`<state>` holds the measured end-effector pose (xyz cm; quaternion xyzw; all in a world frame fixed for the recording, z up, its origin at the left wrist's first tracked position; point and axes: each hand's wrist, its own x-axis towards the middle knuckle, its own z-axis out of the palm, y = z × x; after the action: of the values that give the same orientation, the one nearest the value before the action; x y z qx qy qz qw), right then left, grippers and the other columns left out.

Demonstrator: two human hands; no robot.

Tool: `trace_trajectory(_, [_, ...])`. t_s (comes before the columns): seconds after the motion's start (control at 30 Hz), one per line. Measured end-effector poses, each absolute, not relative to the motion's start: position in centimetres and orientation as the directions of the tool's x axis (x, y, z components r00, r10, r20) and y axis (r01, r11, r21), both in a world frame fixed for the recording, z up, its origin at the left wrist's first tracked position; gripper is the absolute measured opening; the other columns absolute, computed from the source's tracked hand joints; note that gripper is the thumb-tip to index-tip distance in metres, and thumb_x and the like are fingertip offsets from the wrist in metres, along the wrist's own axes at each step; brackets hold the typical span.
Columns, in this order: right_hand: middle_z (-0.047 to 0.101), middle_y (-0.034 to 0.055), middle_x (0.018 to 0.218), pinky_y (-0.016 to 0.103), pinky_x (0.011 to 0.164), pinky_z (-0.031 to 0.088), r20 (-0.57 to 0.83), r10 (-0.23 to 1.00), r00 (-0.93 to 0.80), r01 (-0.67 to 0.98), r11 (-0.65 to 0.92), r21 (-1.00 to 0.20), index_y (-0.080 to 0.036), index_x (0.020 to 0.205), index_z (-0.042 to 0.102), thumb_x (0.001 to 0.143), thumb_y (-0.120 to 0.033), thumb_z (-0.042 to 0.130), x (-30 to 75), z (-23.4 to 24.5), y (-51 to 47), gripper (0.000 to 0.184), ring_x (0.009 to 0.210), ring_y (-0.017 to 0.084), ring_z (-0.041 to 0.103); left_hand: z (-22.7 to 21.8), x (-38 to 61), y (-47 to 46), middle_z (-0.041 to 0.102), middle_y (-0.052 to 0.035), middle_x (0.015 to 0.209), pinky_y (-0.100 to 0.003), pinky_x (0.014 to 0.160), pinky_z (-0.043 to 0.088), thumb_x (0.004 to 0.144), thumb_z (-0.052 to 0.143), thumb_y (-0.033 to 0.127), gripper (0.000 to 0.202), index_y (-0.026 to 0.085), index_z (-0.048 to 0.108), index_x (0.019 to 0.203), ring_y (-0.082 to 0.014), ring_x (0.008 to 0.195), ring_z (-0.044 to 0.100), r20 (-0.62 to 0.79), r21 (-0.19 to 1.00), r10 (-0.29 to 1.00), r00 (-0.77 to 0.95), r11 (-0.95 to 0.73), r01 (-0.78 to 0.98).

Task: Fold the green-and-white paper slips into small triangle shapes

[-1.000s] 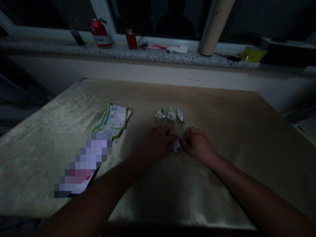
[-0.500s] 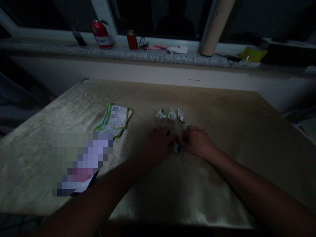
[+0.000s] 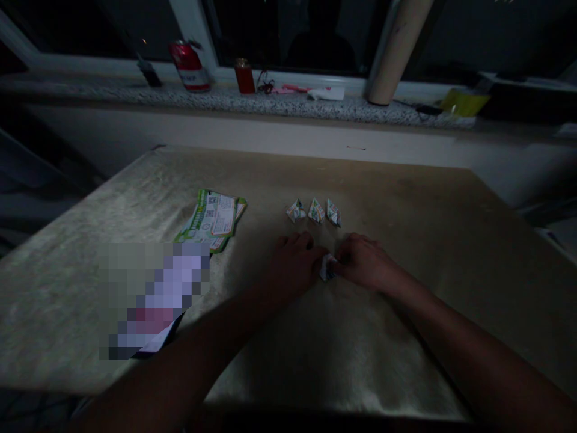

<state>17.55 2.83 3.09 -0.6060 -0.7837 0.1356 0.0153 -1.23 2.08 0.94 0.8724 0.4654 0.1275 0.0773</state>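
Observation:
A small folded piece of printed paper [image 3: 327,268] lies between my two hands, low over the table. My left hand [image 3: 295,261] grips its left side, thumb and fingers curled in. From the other side my right hand [image 3: 363,258] pinches the paper's right edge, and the fingertips partly hide it. Just beyond the hands stand three small pointed folded paper pieces in a row: a left one [image 3: 296,211], a middle one [image 3: 316,211] and a right one [image 3: 333,213]. They are printed in white, green and orange.
Green-and-white printed sheets [image 3: 211,219] lie to the left, beside a phone-like device with a blurred lit screen [image 3: 174,288]. On the stone windowsill [image 3: 220,103] are a red can [image 3: 189,67], an orange-red bottle [image 3: 244,77], a cardboard tube [image 3: 399,54] and a yellow item [image 3: 464,102].
My hands have shifted slightly around the small folded paper, and more of it shows between them. The whole view has moved slightly; the three pointed pieces stay in their row.

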Motion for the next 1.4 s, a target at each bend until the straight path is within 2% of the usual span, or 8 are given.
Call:
trace_trajectory(0.2, [0.067,0.0083,0.089,0.036,0.074,0.04,-0.138,0.956,-0.258,0.948,0.223,-0.228,-0.023,0.077,0.075,0.086,-0.046,0.06,17.47,3.06,2.82,0.029,0.084,0.025,0.063,1.0,-1.12,2.02,0.06,-0.0074,0.107,-0.041,0.091,0.039,0.098,0.048,0.03,0.028,0.029,0.069,0.117,-0.0253,0.105,0.054,0.145,0.253,0.834,0.533,-0.552,0.795])
trace_trajectory(0.43, [0.068,0.0098,0.091,0.037,0.077,0.041,-0.156,0.961,-0.228,0.959,0.195,-0.203,-0.021,0.078,0.075,0.084,-0.046,0.063,17.08,3.13,2.99,0.028,0.09,0.027,0.063,1.18,-1.06,2.0,0.059,-0.0084,0.108,-0.041,0.091,0.039,0.097,0.05,0.029,0.027,0.028,0.069,0.117,-0.0255,0.103,0.054,0.129,0.248,0.836,0.534,-0.549,0.798])
trace_trajectory(0.63, [0.068,0.0123,0.094,0.039,0.08,0.041,-0.2,0.951,-0.235,0.964,0.201,-0.177,-0.02,0.082,0.077,0.087,-0.048,0.056,16.92,3.46,2.94,0.035,0.093,0.028,0.063,0.87,-1.04,2.02,0.059,-0.0083,0.108,-0.041,0.091,0.039,0.097,0.05,0.031,0.028,0.028,0.068,0.118,-0.0254,0.103,0.054,0.142,0.227,0.83,0.539,-0.557,0.799])
trace_trajectory(1.03, [0.071,0.0106,0.092,0.036,0.078,0.041,-0.212,0.954,-0.215,0.963,0.171,-0.207,-0.021,0.078,0.077,0.082,-0.045,0.063,17.16,3.1,3.4,0.028,0.094,0.028,0.064,0.56,-1.02,2.04,0.059,-0.008,0.106,-0.041,0.09,0.039,0.097,0.051,0.03,0.027,0.029,0.068,0.117,-0.0251,0.103,0.054,0.17,0.215,0.826,0.537,-0.563,0.798])
trace_trajectory(1.2, [0.071,0.0087,0.09,0.033,0.074,0.04,-0.202,0.95,-0.238,0.952,0.187,-0.244,-0.022,0.078,0.077,0.084,-0.044,0.062,17.41,3.08,3.37,0.027,0.087,0.024,0.065,0.68,-1.12,2.0,0.058,-0.0089,0.109,-0.041,0.089,0.039,0.098,0.048,0.031,0.028,0.028,0.069,0.117,-0.0253,0.102,0.054,0.153,0.226,0.826,0.543,-0.564,0.794])
trace_trajectory(1.4, [0.071,0.0103,0.091,0.035,0.075,0.04,-0.2,0.952,-0.233,0.962,0.195,-0.192,-0.022,0.078,0.077,0.085,-0.045,0.061,17.44,3.18,3.28,0.03,0.088,0.026,0.065,0.73,-1.2,1.99,0.058,-0.0091,0.108,-0.042,0.091,0.039,0.098,0.048,0.032,0.029,0.027,0.068,0.119,-0.0254,0.103,0.054,0.159,0.23,0.824,0.544,-0.566,0.791])
